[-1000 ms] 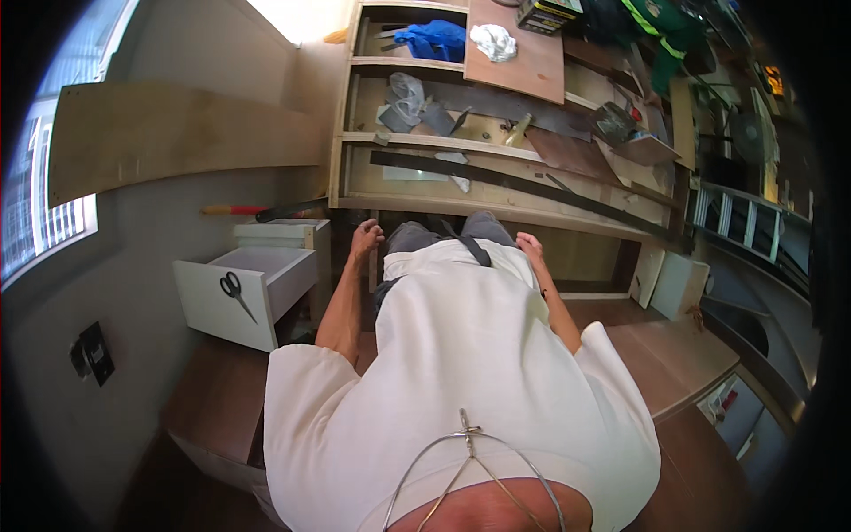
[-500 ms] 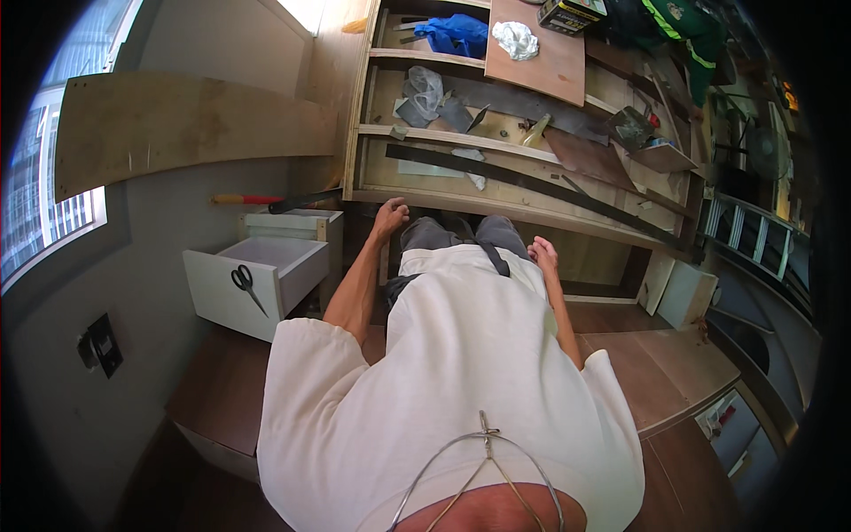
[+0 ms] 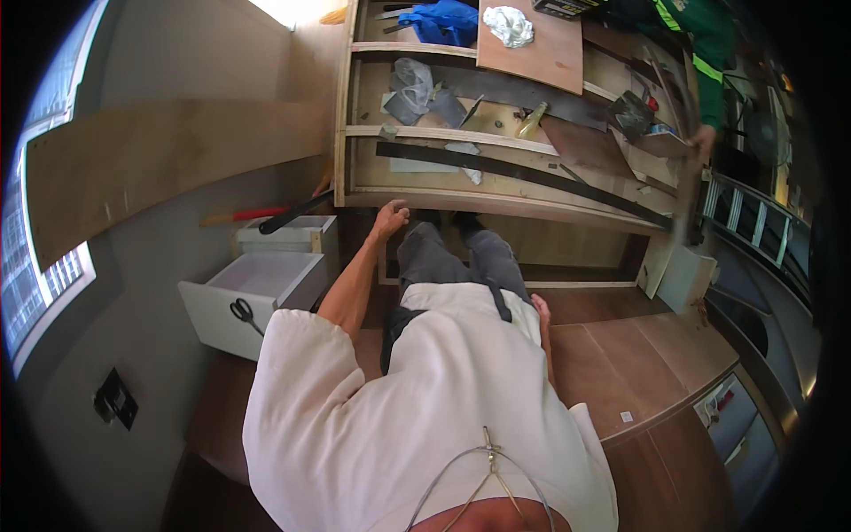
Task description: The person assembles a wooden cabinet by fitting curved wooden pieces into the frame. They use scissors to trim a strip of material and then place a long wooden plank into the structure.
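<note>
I look down over my white shirt and grey trousers. My left hand is stretched forward, its fingers curled on the front rail of a wooden shelf frame that lies in front of me. My right hand hangs by my hip, mostly hidden behind my shirt, with nothing seen in it. On the frame's shelves lie a long black strip, a grey bag, a blue cloth and a crumpled white rag on a brown board.
A white drawer box with black scissors on its front stands at my left, a red-handled tool behind it. Brown panels lie at my right. Another person's green sleeve and hand reach in at top right.
My right hand has left the shelf frame's rail and dropped to my hip. My left hand has slid a little right along the rail. The view has tipped slightly downward.
</note>
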`<state>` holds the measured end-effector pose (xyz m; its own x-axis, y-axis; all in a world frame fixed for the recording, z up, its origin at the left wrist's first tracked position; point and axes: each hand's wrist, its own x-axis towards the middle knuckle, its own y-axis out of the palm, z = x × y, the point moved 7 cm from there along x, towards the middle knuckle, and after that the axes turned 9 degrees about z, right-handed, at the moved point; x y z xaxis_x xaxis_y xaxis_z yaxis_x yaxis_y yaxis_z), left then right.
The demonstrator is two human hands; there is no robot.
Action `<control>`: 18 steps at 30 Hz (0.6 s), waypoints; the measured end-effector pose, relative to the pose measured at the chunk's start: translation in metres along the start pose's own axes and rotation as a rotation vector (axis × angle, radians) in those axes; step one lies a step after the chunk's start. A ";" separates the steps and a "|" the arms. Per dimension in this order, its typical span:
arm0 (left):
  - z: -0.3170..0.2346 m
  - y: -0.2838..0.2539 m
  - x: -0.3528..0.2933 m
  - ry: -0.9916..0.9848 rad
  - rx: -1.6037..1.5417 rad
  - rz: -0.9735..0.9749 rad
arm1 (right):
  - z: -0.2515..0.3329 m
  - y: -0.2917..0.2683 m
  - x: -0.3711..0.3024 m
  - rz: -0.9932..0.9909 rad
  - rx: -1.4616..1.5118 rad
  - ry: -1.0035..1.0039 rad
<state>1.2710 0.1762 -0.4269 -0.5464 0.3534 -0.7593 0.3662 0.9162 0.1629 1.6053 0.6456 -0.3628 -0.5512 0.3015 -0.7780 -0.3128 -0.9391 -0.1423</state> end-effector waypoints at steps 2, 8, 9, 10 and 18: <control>-0.006 0.000 0.000 -0.021 0.027 0.011 | -0.031 0.000 -0.012 0.014 0.195 0.145; 0.020 0.002 0.007 -0.068 -0.082 0.013 | -0.005 0.024 -0.040 0.079 -0.257 0.176; 0.024 -0.002 0.008 -0.095 -0.088 0.008 | -0.010 0.026 -0.041 0.047 -0.199 0.244; 0.027 -0.003 0.009 -0.120 -0.085 0.013 | -0.013 0.033 -0.046 0.005 -0.131 0.310; 0.045 0.028 0.053 -0.183 -0.100 0.106 | 0.086 0.063 -0.019 -0.133 0.011 0.330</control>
<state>1.2865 0.2123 -0.4907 -0.3596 0.4166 -0.8349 0.3323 0.8933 0.3026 1.5294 0.5951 -0.3041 -0.2258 0.3498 -0.9092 -0.3746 -0.8927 -0.2504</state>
